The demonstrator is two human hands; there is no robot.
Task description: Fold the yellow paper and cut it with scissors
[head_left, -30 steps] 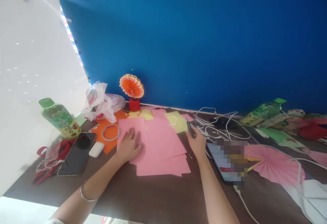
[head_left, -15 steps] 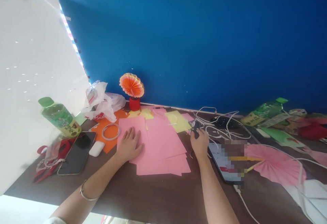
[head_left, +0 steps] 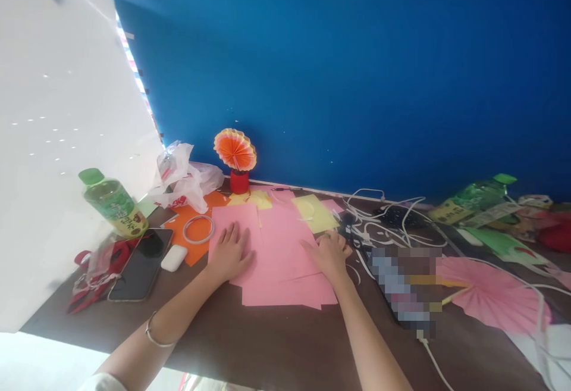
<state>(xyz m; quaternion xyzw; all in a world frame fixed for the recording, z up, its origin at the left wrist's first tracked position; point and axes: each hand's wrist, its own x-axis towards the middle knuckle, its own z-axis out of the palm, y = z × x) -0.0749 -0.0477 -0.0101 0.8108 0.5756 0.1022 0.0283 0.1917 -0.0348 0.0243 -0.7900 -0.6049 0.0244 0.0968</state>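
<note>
Several pink paper sheets [head_left: 281, 248] lie overlapped on the dark table. My left hand [head_left: 229, 254] rests flat on their left part, fingers spread and holding nothing. At their right edge is my right hand [head_left: 331, 254], its thumb stretched out over the pink paper and its other fingers apart, with nothing seen in it. A yellow sheet [head_left: 316, 212] lies just beyond my right hand, and a small dark object [head_left: 347, 224] is close to its fingertips. Behind the sheets stands a red pot [head_left: 239, 181] bearing an orange and yellow folded paper fan [head_left: 235, 150].
On the left are a green-capped bottle [head_left: 113, 203], a phone [head_left: 140, 266], a white case [head_left: 174, 257], an orange sheet [head_left: 191, 248] and a plastic bag [head_left: 182, 180]. White cables [head_left: 404, 230], a second phone [head_left: 388, 284], a pink fan [head_left: 495, 296] and another bottle [head_left: 473, 200] are on the right.
My right hand has let go of the small dark object, moved left and opened at the pink sheets' edge. My left hand stays on the paper. The view has shifted slightly.
</note>
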